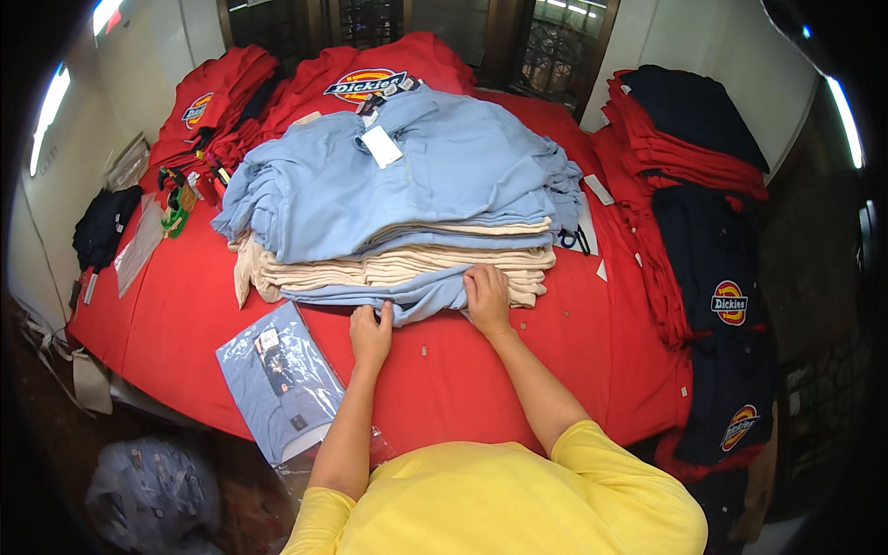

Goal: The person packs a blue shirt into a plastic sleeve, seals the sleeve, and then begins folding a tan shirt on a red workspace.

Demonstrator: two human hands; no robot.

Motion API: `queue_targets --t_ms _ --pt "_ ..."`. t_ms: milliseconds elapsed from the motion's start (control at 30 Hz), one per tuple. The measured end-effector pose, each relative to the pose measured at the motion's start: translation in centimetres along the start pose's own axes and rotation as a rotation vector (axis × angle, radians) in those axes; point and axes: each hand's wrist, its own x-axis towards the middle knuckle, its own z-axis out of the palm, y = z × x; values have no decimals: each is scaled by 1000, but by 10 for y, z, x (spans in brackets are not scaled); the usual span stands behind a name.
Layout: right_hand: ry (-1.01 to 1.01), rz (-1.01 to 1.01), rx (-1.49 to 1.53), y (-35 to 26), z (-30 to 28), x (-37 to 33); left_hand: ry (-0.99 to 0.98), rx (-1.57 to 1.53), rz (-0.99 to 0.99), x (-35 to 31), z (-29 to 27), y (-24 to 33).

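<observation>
Mid-frame, two hands — left hand (371, 337) and right hand (487, 298) — grasp one blue garment (427, 301) beneath one garment stack (398, 208), one flat bagged shirt (310, 384) lower left.

In front of you, the blue shirts (444, 185) look like soft, matt cloth, creased across the top. The cream garments (407, 266) layered among them show matt cloth, ridged by folds. You have a smooth, white paper tag (381, 146) above. At your worktop's (481, 398) front edge, toward the left, the clear plastic bag (281, 381) looks glossy and crinkled. The red covering (185, 314) looks matt; along the right edge, the navy garments (698, 245) are matt cloth.
</observation>
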Motion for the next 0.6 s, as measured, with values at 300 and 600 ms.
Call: queue_targets --t_ms 300,600 --pt "0 -8 -21 2 0 0 -10 -12 -6 1 0 3" --pt "15 -16 -14 0 1 0 36 -1 55 0 2 -1"
